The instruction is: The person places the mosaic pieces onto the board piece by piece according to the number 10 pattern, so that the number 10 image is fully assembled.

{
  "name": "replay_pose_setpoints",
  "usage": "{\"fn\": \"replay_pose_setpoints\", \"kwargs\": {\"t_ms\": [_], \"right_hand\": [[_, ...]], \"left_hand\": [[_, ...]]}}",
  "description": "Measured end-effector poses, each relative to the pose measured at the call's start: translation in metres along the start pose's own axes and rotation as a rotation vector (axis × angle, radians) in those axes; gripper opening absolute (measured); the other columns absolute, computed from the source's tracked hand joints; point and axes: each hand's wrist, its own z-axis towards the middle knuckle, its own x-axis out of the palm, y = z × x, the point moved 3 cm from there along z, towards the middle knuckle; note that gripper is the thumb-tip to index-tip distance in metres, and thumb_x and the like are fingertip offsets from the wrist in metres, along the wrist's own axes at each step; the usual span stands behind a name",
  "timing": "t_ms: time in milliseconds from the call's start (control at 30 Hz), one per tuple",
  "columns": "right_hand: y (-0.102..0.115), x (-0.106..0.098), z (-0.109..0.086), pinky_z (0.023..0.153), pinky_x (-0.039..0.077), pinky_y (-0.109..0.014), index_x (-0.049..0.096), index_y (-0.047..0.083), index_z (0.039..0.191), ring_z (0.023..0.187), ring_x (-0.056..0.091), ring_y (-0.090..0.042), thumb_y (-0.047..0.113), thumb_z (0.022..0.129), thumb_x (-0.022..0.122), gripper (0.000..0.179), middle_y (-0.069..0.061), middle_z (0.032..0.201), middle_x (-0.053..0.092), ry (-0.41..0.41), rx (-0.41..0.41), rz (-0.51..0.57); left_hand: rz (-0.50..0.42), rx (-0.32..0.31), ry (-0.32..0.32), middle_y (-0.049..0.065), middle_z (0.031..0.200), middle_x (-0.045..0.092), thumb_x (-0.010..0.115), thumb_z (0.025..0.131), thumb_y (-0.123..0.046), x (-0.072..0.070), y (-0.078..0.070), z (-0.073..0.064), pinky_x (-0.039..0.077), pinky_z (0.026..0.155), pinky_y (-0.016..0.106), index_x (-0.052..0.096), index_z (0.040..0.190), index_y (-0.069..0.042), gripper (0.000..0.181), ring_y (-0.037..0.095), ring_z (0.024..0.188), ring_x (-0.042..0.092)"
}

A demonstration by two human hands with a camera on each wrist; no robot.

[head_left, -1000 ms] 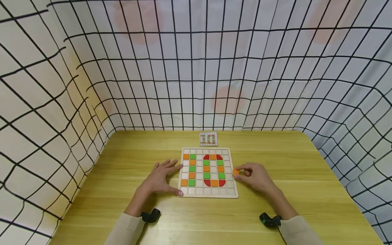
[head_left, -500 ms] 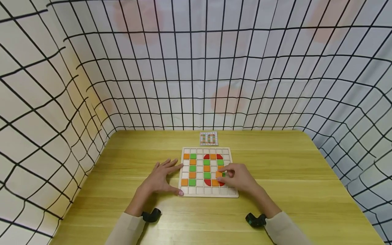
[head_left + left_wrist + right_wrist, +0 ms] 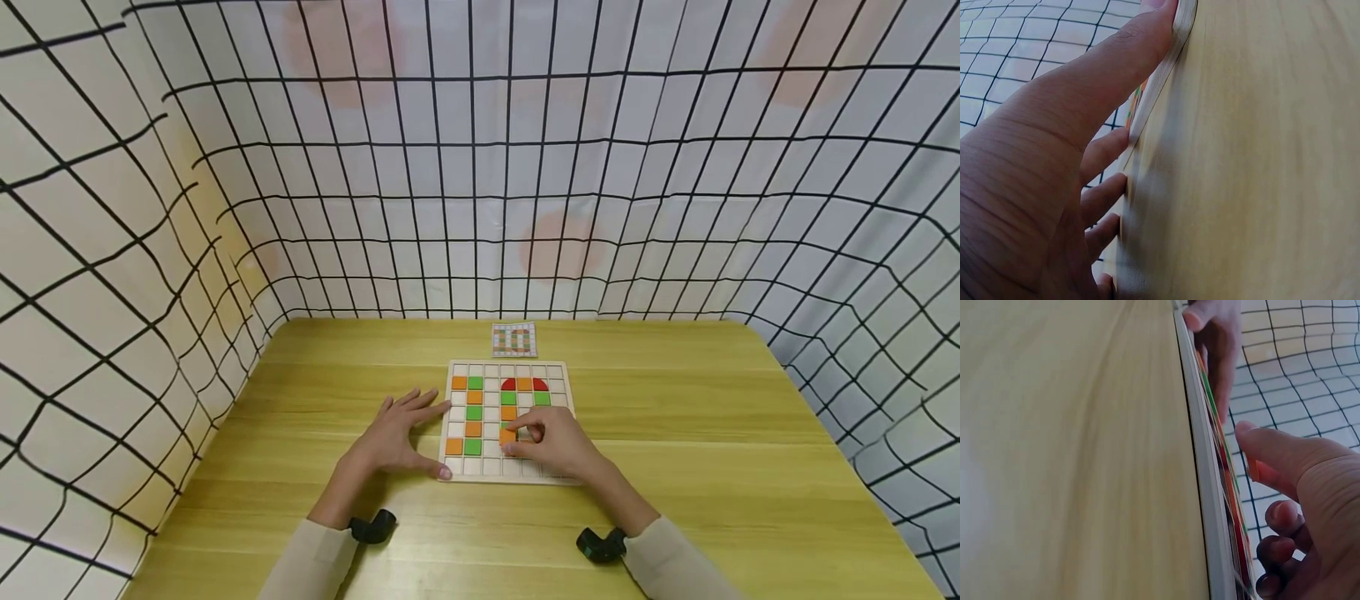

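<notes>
A pale wooden grid board [image 3: 492, 467] lies on the table, set with orange, green and red tiles. Between thumb and index finger my right hand [image 3: 558, 442] pinches a square orange tile [image 3: 507, 436], seen edge-on as an orange sliver [image 3: 1252, 469] in the right wrist view. It is over the board's lower middle, and the hand covers the lower right tiles. My left hand [image 3: 390, 435] has its fingers spread; thumb and index fingertip are at the board's left edge. In the left wrist view that thumb [image 3: 1129, 53] lies along the board's side.
A small printed card [image 3: 514, 340] with a coloured grid pattern lies behind the board. White walls with black netting [image 3: 487, 167] rise beyond the wooden table [image 3: 712, 392]. Each wrist carries a black camera.
My right hand has brought the orange tile leftward from beside the board's right edge to over its lower middle. The left hand has stayed at the left edge.
</notes>
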Motion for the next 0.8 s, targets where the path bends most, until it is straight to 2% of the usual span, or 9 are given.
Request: {"fn": "replay_pose_setpoints", "kwargs": {"t_ms": [200,433,667,800], "right_hand": [[0.004,0.010,0.004,0.057,0.032,-0.020,0.083,0.026,0.102,0.057,0.041,-0.004,0.044,0.082,0.087,0.027,0.010,0.059,0.045,0.004,-0.002,-0.059],[0.011,0.017,0.007,0.054,0.033,-0.019,0.083,0.022,0.104,0.056,0.040,-0.003,0.037,0.084,0.086,0.025,0.010,0.059,0.046,0.021,-0.053,-0.096],[0.017,0.022,0.007,0.051,0.030,-0.020,0.083,0.027,0.101,0.055,0.040,-0.002,0.039,0.082,0.084,0.022,0.013,0.058,0.046,0.017,-0.013,-0.190],[0.016,0.024,0.007,0.050,0.030,-0.020,0.083,0.028,0.099,0.055,0.040,-0.002,0.042,0.081,0.084,0.022,0.014,0.057,0.046,0.004,-0.012,-0.209]], "left_hand": [[0.006,-0.003,0.000,0.004,0.169,0.032,0.084,0.059,-0.079,0.000,-0.001,0.000,0.007,0.125,0.070,0.047,0.155,-0.035,0.113,0.038,0.159,0.019],[0.006,-0.010,0.002,0.005,0.169,0.032,0.084,0.059,-0.079,-0.001,-0.002,0.000,0.006,0.125,0.070,0.047,0.155,-0.035,0.112,0.039,0.159,0.020],[-0.003,-0.009,0.000,0.005,0.168,0.033,0.085,0.059,-0.077,-0.001,-0.002,0.000,0.006,0.125,0.069,0.048,0.155,-0.034,0.112,0.039,0.158,0.020],[0.002,-0.004,-0.001,0.006,0.168,0.034,0.085,0.060,-0.077,0.000,-0.002,0.000,0.006,0.125,0.070,0.048,0.155,-0.033,0.111,0.040,0.158,0.021]]}}
